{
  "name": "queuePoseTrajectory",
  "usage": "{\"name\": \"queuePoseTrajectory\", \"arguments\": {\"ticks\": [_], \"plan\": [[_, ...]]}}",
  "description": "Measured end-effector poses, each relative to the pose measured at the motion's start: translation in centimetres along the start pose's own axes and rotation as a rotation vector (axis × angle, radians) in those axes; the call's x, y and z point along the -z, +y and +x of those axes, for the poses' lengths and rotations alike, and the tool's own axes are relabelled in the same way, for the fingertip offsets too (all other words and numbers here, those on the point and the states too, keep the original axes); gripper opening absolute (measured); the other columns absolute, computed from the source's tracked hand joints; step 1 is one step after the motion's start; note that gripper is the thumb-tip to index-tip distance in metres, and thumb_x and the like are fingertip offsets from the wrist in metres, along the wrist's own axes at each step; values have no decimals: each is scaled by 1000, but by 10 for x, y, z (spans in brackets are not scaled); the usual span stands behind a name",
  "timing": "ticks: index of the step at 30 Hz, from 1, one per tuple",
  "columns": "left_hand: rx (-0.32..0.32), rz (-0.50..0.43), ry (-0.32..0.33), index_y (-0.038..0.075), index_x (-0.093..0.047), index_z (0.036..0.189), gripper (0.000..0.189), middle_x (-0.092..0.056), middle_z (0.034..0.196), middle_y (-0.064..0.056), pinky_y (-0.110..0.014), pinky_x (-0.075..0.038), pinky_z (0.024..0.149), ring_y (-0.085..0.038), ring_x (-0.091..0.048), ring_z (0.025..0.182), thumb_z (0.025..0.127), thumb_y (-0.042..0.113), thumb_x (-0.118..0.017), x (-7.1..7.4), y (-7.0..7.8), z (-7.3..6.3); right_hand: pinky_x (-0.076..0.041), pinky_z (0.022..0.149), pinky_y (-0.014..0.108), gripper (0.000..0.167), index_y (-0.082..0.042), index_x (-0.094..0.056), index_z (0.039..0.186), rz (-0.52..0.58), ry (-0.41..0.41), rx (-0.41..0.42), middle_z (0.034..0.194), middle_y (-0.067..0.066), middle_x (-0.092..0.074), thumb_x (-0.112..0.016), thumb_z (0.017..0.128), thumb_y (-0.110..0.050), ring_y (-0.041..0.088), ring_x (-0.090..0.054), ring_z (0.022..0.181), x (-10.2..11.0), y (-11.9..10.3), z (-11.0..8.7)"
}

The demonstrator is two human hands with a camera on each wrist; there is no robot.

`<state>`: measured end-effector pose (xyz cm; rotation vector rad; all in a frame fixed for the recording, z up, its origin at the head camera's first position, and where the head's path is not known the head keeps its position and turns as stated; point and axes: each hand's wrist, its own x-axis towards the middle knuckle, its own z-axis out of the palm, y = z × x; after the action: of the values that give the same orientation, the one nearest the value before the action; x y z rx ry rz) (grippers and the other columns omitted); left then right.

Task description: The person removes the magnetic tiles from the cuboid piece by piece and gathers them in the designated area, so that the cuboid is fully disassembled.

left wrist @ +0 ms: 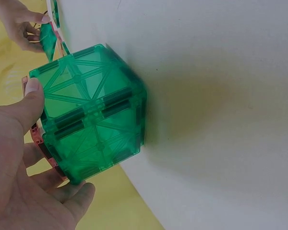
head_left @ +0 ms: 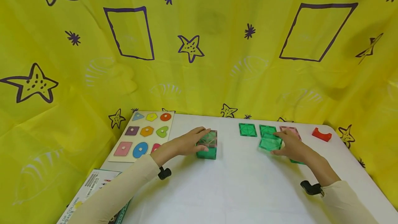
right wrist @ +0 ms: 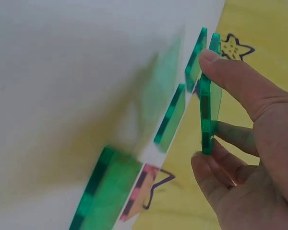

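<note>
My left hand grips a box of magnetic tiles with green sides and a pink tile on top; the box stands on the white table. In the left wrist view the thumb lies along its upper edge and the fingers wrap behind. My right hand pinches a green magnetic tile by its edges, tilted and raised over the table. Beyond it lie two flat green tiles. A pink tile is partly hidden behind that hand, and another green tile lies near its wrist.
A shape puzzle board with knobbed pieces lies at the back left. In front of it are books, partly under the left sleeve. A red notched block sits at the back right. A yellow patterned curtain surrounds the table.
</note>
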<state>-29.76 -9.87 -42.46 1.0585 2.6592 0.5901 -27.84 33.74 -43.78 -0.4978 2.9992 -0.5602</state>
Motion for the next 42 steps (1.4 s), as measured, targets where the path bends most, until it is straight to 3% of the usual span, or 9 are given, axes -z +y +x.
{"name": "queuePoseTrajectory", "arguments": {"ticks": [10, 22, 26, 32, 37, 42], "plan": [[-6, 3, -3, 9, -24, 169, 80, -33, 165, -17, -48, -35, 125, -31, -38, 150, 106, 39, -64, 0, 0, -1, -56, 92, 63, 85, 13, -52, 144, 26, -35, -23, 126, 35, -47, -93, 82, -29, 46, -49, 110, -1, 20, -9], [7, -5, -1, 8, -25, 168, 80, -33, 164, -18, -49, -35, 125, -32, -38, 149, 106, 39, -64, 0, 1, -1, -53, 95, 70, 85, 9, -51, 148, 11, -109, -14, 131, 37, -47, -91, 83, -28, 49, -54, 113, -8, 16, -7], [8, -4, 5, 9, -25, 169, 80, -34, 163, -17, -48, -35, 125, -31, -39, 148, 106, 39, -65, 0, 1, -1, -52, 93, 74, 76, 2, -54, 142, -2, -120, -7, 130, 37, -49, -92, 83, -26, 50, -55, 112, -8, 15, -4], [1, -7, 6, 8, -25, 168, 80, -34, 163, -16, -48, -35, 125, -30, -39, 148, 106, 39, -65, 0, 1, -2, -55, 92, 70, 52, -6, -64, 124, -41, -184, -35, 122, 26, -59, -91, 84, -26, 40, -58, 104, -5, 14, 0], [0, -9, 5, 8, -25, 168, 81, -34, 163, -16, -47, -35, 125, -30, -39, 147, 106, 39, -65, 1, 1, -2, -56, 92, 68, 49, -6, -64, 125, -18, -217, -65, 122, 23, -62, -89, 86, -22, 38, -60, 104, -3, 11, -1], [6, -3, 3, 10, -25, 169, 80, -34, 164, -16, -47, -35, 125, -30, -39, 148, 106, 40, -65, 1, 1, -1, -55, 91, 71, 45, -7, -67, 121, -40, -187, -32, 127, 26, -63, -90, 85, -23, 43, -60, 108, -3, 6, -4]]}}
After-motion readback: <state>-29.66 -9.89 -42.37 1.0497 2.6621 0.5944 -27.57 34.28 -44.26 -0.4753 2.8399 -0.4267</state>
